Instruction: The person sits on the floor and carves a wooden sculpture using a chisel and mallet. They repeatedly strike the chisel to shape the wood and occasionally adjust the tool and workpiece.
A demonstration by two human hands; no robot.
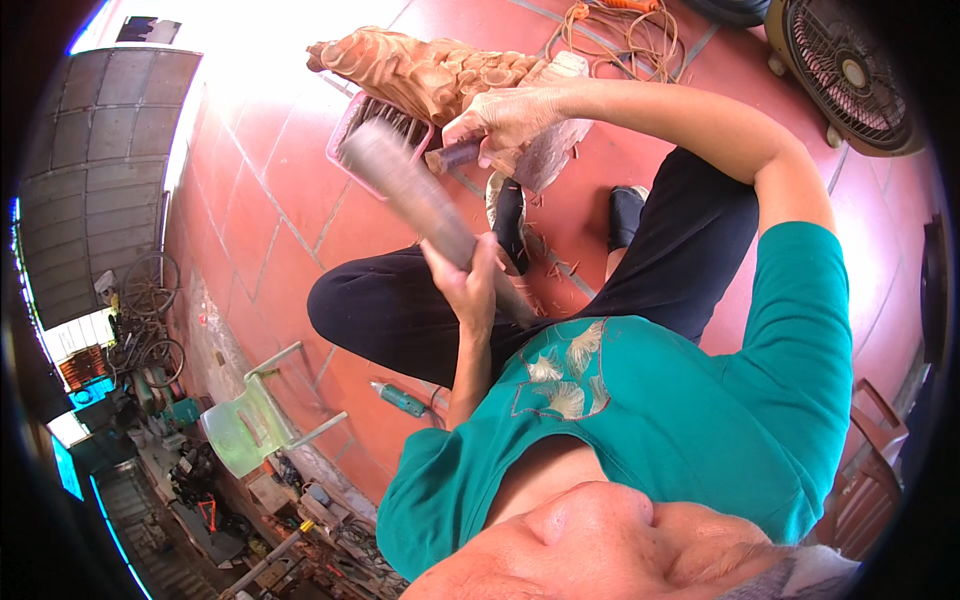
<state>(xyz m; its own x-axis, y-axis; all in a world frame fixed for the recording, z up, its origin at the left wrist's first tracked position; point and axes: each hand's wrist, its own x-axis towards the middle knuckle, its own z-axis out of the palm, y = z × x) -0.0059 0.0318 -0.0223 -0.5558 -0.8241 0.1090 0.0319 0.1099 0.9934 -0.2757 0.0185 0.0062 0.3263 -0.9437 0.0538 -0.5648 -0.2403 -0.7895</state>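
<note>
Mallet (405, 185) gripped tight and raised in my left hand (468, 275) for striking room, my right hand (505, 120) clenches the chisel (455, 155), steadying it against the wooden carving (420, 70) lying on the red tiled floor (280, 200) beyond my knees.

Red tiled floor (290, 170) w/ pale grout lines fills upper half of frame. Top centre: carved wooden figure (420, 70) lies on it, pink plastic basket (350, 130) touching its lower-left side. Orange cord (625, 35) coils at top, just right of carving. Electric fan (845, 70) stands upper right. Wood chips (555, 268) scattered centre frame, around two black shoes (625, 212) planted on tiles. Teal power tool (400, 398) rests lower centre-left, near pale green plastic chair (245, 425). Bicycle wheels (150, 285) at far left edge, by floor's rim.
</note>
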